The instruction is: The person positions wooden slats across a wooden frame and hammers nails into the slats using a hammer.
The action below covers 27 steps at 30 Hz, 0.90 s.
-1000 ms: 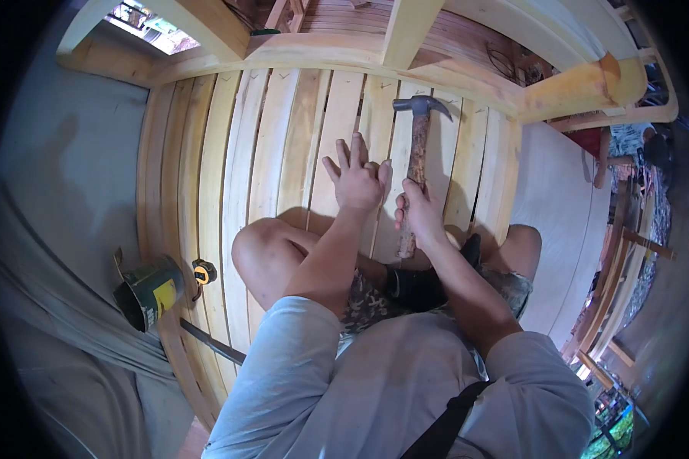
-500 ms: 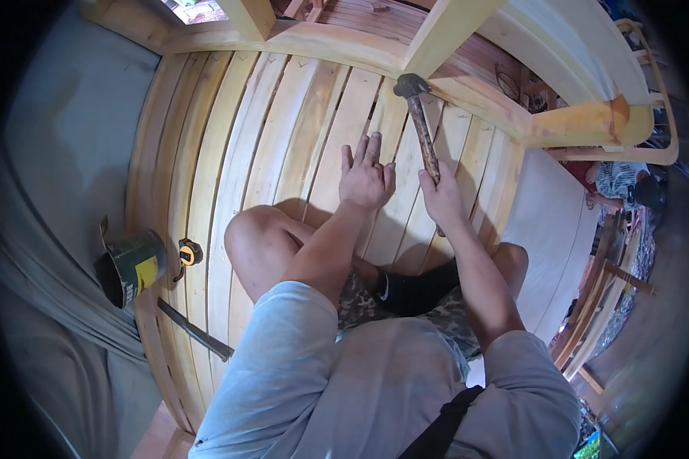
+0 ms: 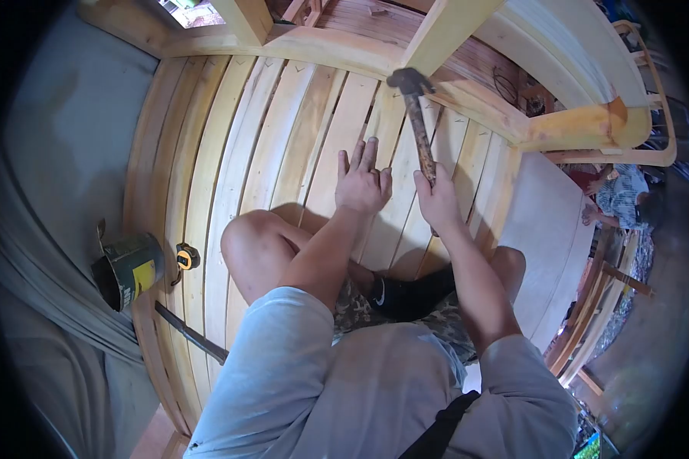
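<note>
My right hand (image 3: 438, 200) is closed around the worn handle of a claw hammer (image 3: 422, 131), whose dark head points away from me, over the far end of the slats. My left hand (image 3: 362, 183) hovers at or rests on the wooden slats (image 3: 295, 145), palm down, left of the hammer. Three of its fingers stretch forward. Its thumb and index finger are drawn together on the right side; whatever sits between them is too small to make out.
By my left knee lie a yellow-and-black tape measure (image 3: 186, 256), a cut-open green can (image 3: 135, 268) and a dark flat bar (image 3: 191, 332). Wooden posts (image 3: 448, 34) and a rail stand along the far edge. Another person (image 3: 622, 191) is at the far right.
The hammer head has shifted slightly left and looks larger, nearer the camera. My right hand holds it a little lower in view. My left hand keeps nearly the same pose.
</note>
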Each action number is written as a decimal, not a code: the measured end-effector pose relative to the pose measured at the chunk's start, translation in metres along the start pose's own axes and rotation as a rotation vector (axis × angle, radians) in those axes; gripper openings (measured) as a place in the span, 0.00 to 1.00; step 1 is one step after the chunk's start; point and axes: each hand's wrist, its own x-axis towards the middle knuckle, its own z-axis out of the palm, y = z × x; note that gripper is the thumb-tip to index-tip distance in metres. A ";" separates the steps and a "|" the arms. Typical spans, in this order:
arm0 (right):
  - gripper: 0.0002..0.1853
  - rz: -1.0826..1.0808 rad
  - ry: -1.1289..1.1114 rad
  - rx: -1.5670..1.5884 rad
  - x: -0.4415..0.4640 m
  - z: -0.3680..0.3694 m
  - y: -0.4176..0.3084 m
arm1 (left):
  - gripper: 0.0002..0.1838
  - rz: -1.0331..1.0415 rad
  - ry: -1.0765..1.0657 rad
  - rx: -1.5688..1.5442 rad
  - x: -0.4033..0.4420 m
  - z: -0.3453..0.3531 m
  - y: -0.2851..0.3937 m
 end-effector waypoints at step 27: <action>0.21 -0.027 0.158 -0.047 -0.003 0.009 0.000 | 0.32 0.014 0.019 0.094 -0.005 0.009 -0.001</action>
